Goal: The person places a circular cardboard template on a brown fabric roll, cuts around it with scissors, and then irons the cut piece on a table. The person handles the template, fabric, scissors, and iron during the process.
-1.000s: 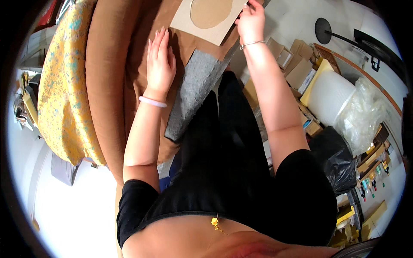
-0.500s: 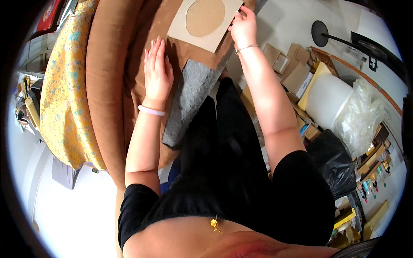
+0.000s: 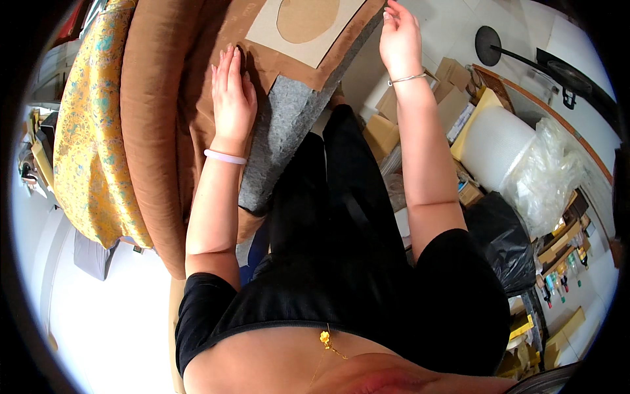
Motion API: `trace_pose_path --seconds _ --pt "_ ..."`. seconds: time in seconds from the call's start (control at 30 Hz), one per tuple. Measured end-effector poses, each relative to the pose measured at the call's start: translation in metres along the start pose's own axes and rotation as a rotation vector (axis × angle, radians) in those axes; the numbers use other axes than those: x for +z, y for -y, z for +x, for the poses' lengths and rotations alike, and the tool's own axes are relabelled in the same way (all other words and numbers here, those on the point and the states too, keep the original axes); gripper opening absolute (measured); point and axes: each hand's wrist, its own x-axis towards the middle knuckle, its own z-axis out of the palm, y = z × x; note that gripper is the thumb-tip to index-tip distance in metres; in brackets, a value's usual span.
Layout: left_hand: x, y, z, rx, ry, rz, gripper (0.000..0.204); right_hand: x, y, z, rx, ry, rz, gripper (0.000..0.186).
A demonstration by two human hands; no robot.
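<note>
My left hand (image 3: 233, 102) lies open, fingers stretched, on brown fabric (image 3: 236, 20), with grey felt (image 3: 275, 131) beside it. A pale cardboard square (image 3: 259, 26) with a tan oval shape (image 3: 305, 16) in its middle lies on the fabric, beyond my left fingertips. My right hand (image 3: 400, 43) is open at the top edge, fingers slightly bent, just right of the fabric's edge and apart from the cardboard; I see nothing held in it.
A padded brown roll (image 3: 151, 131) and yellow patterned cloth (image 3: 92, 144) are on the left. To the right are cardboard boxes (image 3: 449, 98), a white foam roll (image 3: 489, 148), clear plastic (image 3: 545, 171), a black bag (image 3: 499, 243) and a black stand with round base (image 3: 487, 44).
My right hand has left the cardboard's edge and moved right. My left hand, still flat, has shifted slightly left in view, along with the fabric and cardboard.
</note>
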Motion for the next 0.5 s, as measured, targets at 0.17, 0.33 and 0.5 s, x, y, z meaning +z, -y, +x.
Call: trace_pose_path --seconds 0.17,0.33,0.5 --pt "0.011 -0.005 0.013 -0.037 -0.015 -0.055 0.063 -0.016 0.039 0.017 -0.251 0.104 0.011 0.029" --pt "0.024 -0.014 0.026 0.007 -0.062 -0.048 0.101 -0.016 0.015 0.074 -0.514 0.327 -0.005 0.037" --pt "0.047 -0.051 0.012 -0.075 -0.095 0.076 0.128 -0.025 0.006 0.114 -0.67 0.655 -0.057 0.06"
